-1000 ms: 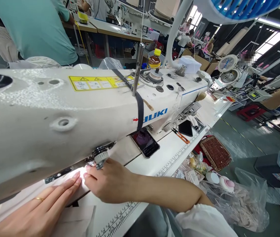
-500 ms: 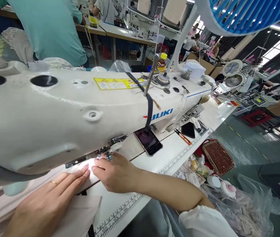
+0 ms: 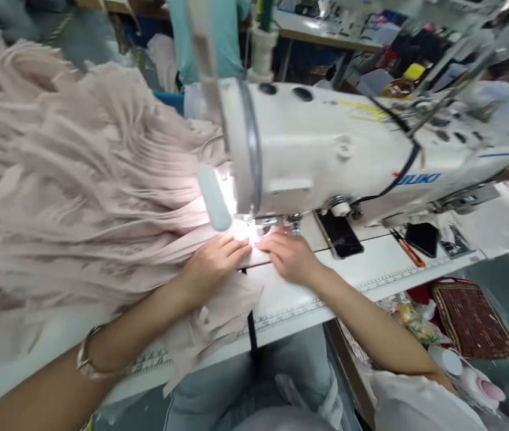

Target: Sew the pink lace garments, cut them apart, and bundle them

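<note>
While the left hand (image 3: pixel 213 263) and right hand (image 3: pixel 290 256) rested at the pink fabric (image 3: pixel 177 246) with fingers close together, pinching could not be confirmed. The fabric extended beneath the sewing machine (image 3: pixel 299 149).

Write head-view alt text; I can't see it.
A person's left hand and right hand nearly meet in bright light at a white sewing machine, the left resting on pale pink fabric. More fabric is heaped at left; a phone lies at right.
</note>
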Motion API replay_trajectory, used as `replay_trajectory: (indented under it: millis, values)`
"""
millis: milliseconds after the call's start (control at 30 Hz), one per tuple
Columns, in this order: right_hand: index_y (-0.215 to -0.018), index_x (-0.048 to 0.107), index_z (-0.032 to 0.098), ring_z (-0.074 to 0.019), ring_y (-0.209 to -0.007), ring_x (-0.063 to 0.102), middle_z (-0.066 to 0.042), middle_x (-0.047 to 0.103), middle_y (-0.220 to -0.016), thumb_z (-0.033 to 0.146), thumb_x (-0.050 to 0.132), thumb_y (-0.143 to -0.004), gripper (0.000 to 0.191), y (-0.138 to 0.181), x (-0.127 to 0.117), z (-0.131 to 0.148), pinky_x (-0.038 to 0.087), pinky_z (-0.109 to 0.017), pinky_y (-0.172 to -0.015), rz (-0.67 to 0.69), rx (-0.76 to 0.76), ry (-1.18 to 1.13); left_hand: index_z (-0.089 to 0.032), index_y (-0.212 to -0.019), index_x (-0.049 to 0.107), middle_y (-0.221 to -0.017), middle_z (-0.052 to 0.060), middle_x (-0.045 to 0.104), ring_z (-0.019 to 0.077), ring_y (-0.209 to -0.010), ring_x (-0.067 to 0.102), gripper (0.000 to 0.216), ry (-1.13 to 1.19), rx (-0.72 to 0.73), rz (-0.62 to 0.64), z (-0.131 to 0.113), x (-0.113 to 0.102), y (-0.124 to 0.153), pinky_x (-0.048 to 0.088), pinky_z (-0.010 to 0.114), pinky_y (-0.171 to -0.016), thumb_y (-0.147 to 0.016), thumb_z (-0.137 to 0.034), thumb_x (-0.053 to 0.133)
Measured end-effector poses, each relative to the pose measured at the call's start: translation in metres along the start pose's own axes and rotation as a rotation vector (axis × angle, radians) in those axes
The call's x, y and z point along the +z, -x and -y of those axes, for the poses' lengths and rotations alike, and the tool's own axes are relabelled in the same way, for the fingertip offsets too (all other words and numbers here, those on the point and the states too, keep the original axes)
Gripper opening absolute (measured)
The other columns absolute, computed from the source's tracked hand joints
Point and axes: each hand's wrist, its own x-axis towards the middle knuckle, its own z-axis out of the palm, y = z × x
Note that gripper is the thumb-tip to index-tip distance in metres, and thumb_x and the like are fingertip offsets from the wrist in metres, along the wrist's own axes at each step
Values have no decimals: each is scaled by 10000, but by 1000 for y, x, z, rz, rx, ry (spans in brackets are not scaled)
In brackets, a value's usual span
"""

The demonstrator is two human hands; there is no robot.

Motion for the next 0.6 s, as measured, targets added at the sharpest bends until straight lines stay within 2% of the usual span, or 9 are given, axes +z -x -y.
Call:
replay_trajectory:
  millis: [133,400,600]
  values:
    - [-1049,693,193,-188,-927,651,-31,737,-1016,47,429,-864,354,-2,-1,0,519,-359,-880,-44,23,-37,-72,-1047,666,-989,97,710,210,-847,559,269,-59,20,-15,0,0,-1,513,312,-723,-1015,-122,403]
    - [-998,699,180,-173,-829,634,-28,742,-933,10,405,-854,368,-4,0,2,523,-336,-770,-115,7,-33,-65,-998,672,-911,99,697,211,-811,543,281,-125,-20,11,-5,-1,-3,507,302,-693,-996,-64,391]
    - [-1002,701,198,-172,-845,640,-17,742,-934,8,408,-848,382,-5,-1,2,520,-337,-791,-124,4,-48,-66,-991,679,-905,89,702,211,-825,527,277,-17,-33,-41,1,0,-1,503,289,-670,-1005,-93,404]
